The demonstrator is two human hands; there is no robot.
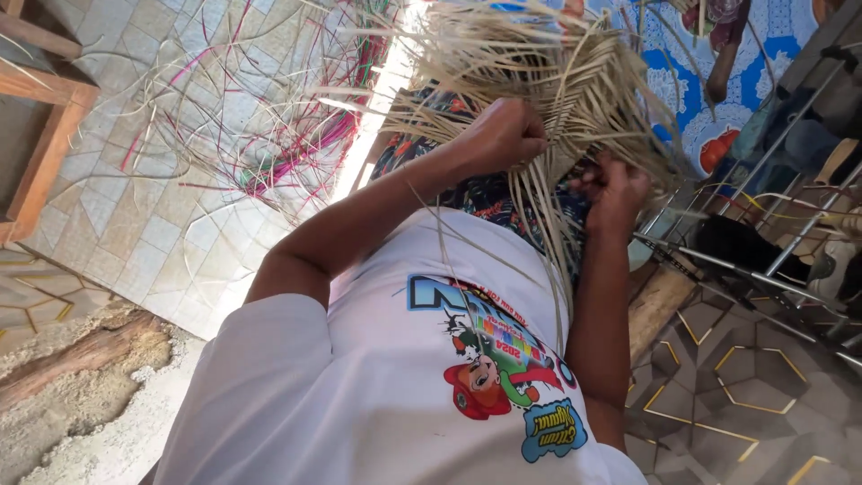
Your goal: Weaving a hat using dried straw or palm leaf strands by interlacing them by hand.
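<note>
Head view. A partly woven piece of pale straw [548,81] is held over the lap, in the far centre of the frame. A closed herringbone weave is seen in its middle and right part; many unwoven strand ends fan out from its far, left and near edges, and several long strands hang down over the white printed shirt [395,359]. By judgement, the work is part-done: a woven panel exists, but the loose ends are numerous and no finished rim is visible.

The left hand [503,135] is closed as a fist on the near-left edge of the weave, with strands pinched inside it. The right hand [615,189] is curled shut around strands at the near-right edge; the fingertips are hidden by straw.

Edges and room: loose pink, green and natural strands [269,135] are scattered on the pale tiled floor [135,224] to the left, well apart from the hands. A wooden frame [45,126] stands at the far left edge. To the right, a metal rack [772,251] with dark items lies near the right forearm, so room on that side is judged tight. A blue patterned cloth [763,54] is seen beyond the weave. Open room is widest to the left.
</note>
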